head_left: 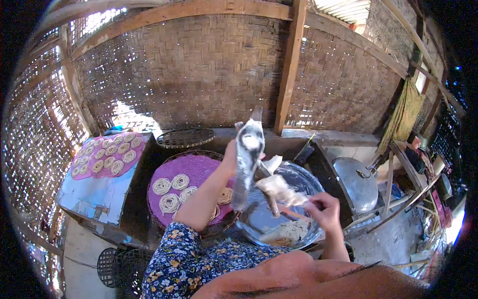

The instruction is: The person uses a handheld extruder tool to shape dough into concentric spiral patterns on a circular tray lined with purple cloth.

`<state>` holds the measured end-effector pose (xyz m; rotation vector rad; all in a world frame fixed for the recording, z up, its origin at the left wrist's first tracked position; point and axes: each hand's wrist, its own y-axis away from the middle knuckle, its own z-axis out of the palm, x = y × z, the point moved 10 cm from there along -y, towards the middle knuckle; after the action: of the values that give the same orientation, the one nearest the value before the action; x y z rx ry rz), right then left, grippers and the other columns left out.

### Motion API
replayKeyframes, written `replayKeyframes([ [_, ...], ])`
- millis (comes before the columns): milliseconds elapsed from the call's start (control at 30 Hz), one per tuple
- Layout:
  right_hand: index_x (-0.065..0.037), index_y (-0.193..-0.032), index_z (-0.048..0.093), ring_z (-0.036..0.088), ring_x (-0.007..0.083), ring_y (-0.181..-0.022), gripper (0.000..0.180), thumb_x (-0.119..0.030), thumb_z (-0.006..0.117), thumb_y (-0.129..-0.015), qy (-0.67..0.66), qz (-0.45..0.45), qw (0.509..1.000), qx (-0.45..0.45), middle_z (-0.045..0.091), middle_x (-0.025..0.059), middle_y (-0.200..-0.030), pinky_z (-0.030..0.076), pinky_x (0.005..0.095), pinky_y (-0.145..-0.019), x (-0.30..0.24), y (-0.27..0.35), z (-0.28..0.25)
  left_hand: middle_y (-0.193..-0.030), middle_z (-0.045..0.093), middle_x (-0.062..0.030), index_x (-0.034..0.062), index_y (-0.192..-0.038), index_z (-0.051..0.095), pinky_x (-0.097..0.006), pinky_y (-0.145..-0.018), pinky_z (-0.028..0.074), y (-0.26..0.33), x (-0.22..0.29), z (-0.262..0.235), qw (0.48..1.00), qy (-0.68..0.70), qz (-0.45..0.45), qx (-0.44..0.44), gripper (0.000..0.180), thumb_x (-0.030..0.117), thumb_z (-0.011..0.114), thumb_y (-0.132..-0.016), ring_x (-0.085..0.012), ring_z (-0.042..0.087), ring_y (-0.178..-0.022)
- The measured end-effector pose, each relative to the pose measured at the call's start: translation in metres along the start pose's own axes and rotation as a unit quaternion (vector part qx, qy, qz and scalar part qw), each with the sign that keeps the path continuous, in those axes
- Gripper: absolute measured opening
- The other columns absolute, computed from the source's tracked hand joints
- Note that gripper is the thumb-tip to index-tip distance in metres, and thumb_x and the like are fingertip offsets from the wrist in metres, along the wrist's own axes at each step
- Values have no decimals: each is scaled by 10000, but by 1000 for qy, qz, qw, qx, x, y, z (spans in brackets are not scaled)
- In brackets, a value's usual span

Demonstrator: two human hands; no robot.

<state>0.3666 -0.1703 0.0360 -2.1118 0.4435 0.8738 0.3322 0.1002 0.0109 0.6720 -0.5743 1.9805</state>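
Note:
My left hand is closed round the side of a flour-dusted dough press, tilted upright above the basin. White dough shows in the round hole of its upper part. Beside it, a second part with a stick-like handle hangs over the basin. My right hand has its fingers pinched on the end of a pale, soft dough lump, which stretches toward the press. Below both hands is a wide metal basin with crumbly dough at its near side. The left fingers are partly hidden behind the press.
Left of the basin, a round tray with a purple sheet carries several coiled noodle rounds. More coils lie on a purple sheet on a pale blue board farther left. A metal lid stands at the right. A woven wall closes the back.

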Motion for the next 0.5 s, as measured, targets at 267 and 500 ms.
replayKeyframes([
  [267, -104, -758, 650, 616, 230, -650, 168, -208, 523, -724, 619, 67, 707, -336, 624, 98, -687, 454, 433, -528, 145, 75, 59, -802, 516, -44, 57, -928, 526, -409, -715, 484, 31, 84, -28, 970, -129, 191, -75, 451, 50, 711, -517, -252, 567, -771],
  [500, -36, -1095, 521, 523, 274, -939, 677, -604, 445, -735, -59, 109, 931, -344, 548, 182, -1013, 407, 388, -799, 93, 39, 153, -843, 439, -55, 80, -846, 495, -421, -835, 447, 67, 98, 37, 910, 21, 251, -328, 347, 160, 709, -585, -250, 547, -768],
])
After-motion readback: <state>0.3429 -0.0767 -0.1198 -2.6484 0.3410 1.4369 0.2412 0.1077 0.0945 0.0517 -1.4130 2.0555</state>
